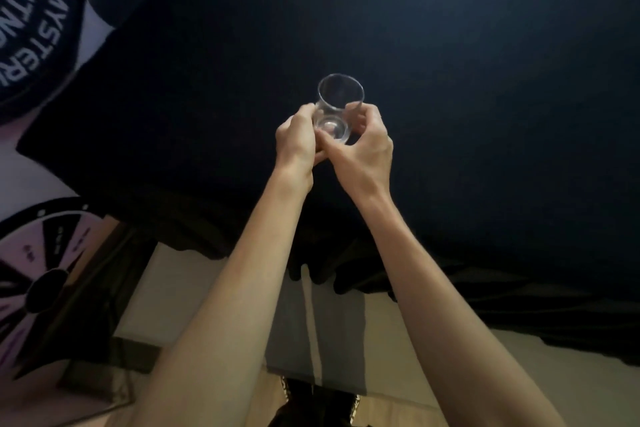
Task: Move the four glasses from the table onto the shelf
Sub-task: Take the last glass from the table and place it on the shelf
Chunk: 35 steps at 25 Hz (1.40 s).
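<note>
A clear glass (pixel 336 107) is in the middle of the view, held between both hands above a wide desk (pixel 450 97) that is covered with a dark cloth. The glass is empty. Its open rim points away from the person and a little upward, and its thick round base is turned toward the camera. I cannot tell if the base touches the cloth or is lifted a little over it.

The left hand (pixel 298 140) is on the left side of the glass, its fingers (pixel 306 114) are bent around the lower wall and grip it. The right hand (pixel 365 146) is on the right side, its fingers (pixel 360 114) are curled around the wall near the base, and the thumb reaches under the base toward the left hand. So both hands are closed on the same glass, and the two thumbs are just beside each other.

Both forearms are bare and come up from the bottom edge of the picture. The dark cloth hangs down in folds at the near edge of the desk. Below it there is a pale floor (pixel 180 288). At the far left a round black sign with white letters (pixel 38 21) is partly visible, and lower left a wheel with black and pale sectors (pixel 45 263)
</note>
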Available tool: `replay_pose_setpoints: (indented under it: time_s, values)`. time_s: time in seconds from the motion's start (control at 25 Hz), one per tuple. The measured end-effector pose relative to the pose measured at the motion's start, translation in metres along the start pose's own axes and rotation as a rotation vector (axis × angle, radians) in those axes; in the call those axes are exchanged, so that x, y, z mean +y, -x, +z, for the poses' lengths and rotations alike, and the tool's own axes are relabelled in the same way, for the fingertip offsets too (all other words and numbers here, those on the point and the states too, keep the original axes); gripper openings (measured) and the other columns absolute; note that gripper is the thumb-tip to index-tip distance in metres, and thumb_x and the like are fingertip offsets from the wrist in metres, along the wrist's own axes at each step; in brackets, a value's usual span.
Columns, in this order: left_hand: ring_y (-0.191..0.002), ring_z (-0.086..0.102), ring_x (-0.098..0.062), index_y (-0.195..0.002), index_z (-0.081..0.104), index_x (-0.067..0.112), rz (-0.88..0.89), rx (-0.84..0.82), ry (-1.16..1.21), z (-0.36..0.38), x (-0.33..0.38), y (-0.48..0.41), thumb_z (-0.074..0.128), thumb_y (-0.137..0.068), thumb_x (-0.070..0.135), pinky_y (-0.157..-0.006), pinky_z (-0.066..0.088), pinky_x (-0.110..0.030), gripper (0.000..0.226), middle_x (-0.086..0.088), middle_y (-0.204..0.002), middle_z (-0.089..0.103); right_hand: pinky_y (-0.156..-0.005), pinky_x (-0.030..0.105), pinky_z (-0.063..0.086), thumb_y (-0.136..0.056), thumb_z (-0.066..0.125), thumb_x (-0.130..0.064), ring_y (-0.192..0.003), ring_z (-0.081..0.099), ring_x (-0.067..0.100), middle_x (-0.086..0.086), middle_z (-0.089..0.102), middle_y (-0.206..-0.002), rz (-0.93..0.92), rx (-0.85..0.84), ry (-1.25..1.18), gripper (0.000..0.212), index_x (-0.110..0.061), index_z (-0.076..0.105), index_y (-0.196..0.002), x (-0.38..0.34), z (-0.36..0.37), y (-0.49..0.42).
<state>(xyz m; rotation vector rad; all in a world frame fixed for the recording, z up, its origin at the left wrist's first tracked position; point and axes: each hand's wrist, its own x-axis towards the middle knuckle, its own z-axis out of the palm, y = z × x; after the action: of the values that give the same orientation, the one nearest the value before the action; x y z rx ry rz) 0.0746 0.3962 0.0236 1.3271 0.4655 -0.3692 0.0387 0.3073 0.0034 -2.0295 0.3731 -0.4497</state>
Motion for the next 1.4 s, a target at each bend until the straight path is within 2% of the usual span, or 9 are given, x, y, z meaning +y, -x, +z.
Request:
replay_pose_setpoints:
  time_s: [0.12,0.28,0.44,0.6,0.72,0.92,1.04,1.16,1.4]
  values:
    - [-0.099,0.076,-0.024,-0.109,0.077,0.012,-0.033,0.102,0.074,-0.028,-0.027,0.042,0.058,-0.089,0.033,-0.075,0.06,-0.033,0.035,-0.011,-0.105,0.08,-0.079,0.007,0.052,-0.08,0.087,-0.032,-0.089,0.065,-0.015,-0.02,0.064,-0.094,-0.031,-0.108,-0.035,0.048,-0.022,0.059,-0.117,-0.002,-0.005,0.051]
    - [-0.095,0.076,-0.026,-0.098,0.076,0.012,-0.018,0.301,0.22,-0.067,-0.071,0.103,0.06,-0.089,0.031,-0.069,0.057,-0.031,0.026,-0.011,-0.098,0.08,-0.082,0.01,0.054,-0.081,0.087,-0.029,-0.093,0.063,-0.019,-0.02,0.065,-0.1,-0.081,-0.263,-0.098,0.051,-0.02,0.059,-0.122,-0.005,-0.009,0.124]
    - [-0.093,0.077,-0.023,-0.104,0.077,0.012,0.038,0.501,0.252,-0.104,-0.108,0.17,0.058,-0.092,0.036,-0.069,0.056,-0.028,0.033,-0.01,-0.097,0.081,-0.079,0.0,0.046,-0.08,0.088,-0.032,-0.095,0.054,-0.032,-0.024,0.062,-0.102,-0.151,-0.474,-0.151,0.059,-0.02,0.055,-0.128,-0.008,-0.016,0.193]
    - [-0.071,0.076,-0.011,-0.101,0.079,0.015,0.078,0.712,0.332,-0.14,-0.154,0.25,0.059,-0.09,0.041,-0.056,0.055,-0.022,0.035,-0.003,-0.084,0.081,-0.08,0.012,0.054,-0.082,0.085,-0.03,-0.097,0.066,-0.011,-0.018,0.067,-0.105,-0.221,-0.694,-0.217,0.052,-0.026,0.055,-0.125,-0.015,-0.031,0.27]
    - [-0.047,0.064,-0.004,-0.09,0.075,0.015,0.129,0.862,0.478,-0.171,-0.176,0.312,0.061,-0.09,0.034,-0.041,0.046,-0.016,0.024,0.002,-0.069,0.074,-0.086,0.027,0.058,-0.082,0.085,-0.03,-0.099,0.067,0.003,-0.014,0.067,-0.109,-0.296,-0.855,-0.219,0.053,-0.028,0.053,-0.124,-0.029,-0.036,0.332]
    - [-0.05,0.065,-0.009,-0.088,0.072,0.014,0.194,1.111,0.671,-0.226,-0.21,0.421,0.062,-0.087,0.028,-0.042,0.048,-0.017,0.017,0.003,-0.066,0.073,-0.092,0.032,0.055,-0.08,0.086,-0.033,-0.103,0.065,0.008,-0.011,0.069,-0.111,-0.417,-1.123,-0.199,0.055,-0.021,0.057,-0.125,-0.064,-0.041,0.435]
    - [-0.042,0.062,-0.008,-0.082,0.07,0.013,0.252,1.211,0.777,-0.255,-0.237,0.491,0.061,-0.085,0.025,-0.04,0.045,-0.016,0.015,0.004,-0.059,0.073,-0.095,0.04,0.055,-0.079,0.086,-0.034,-0.109,0.066,0.013,-0.006,0.071,-0.114,-0.475,-1.263,-0.206,0.058,-0.02,0.058,-0.127,-0.085,-0.052,0.504]
    - [-0.036,0.059,-0.006,-0.079,0.069,0.013,0.31,1.316,0.875,-0.283,-0.272,0.571,0.061,-0.085,0.022,-0.038,0.044,-0.014,0.013,0.005,-0.053,0.07,-0.09,0.044,0.057,-0.076,0.086,-0.033,-0.104,0.067,0.016,-0.005,0.07,-0.111,-0.546,-1.368,-0.236,0.057,-0.02,0.059,-0.125,-0.102,-0.071,0.584]
    - [-0.042,0.061,-0.011,-0.07,0.069,0.015,0.413,1.419,0.925,-0.327,-0.338,0.728,0.061,-0.082,0.019,-0.042,0.047,-0.017,0.015,-0.003,-0.063,0.07,-0.094,0.038,0.058,-0.077,0.087,-0.033,-0.109,0.065,0.011,-0.01,0.068,-0.116,-0.639,-1.536,-0.311,0.063,-0.022,0.058,-0.132,-0.129,-0.118,0.746]
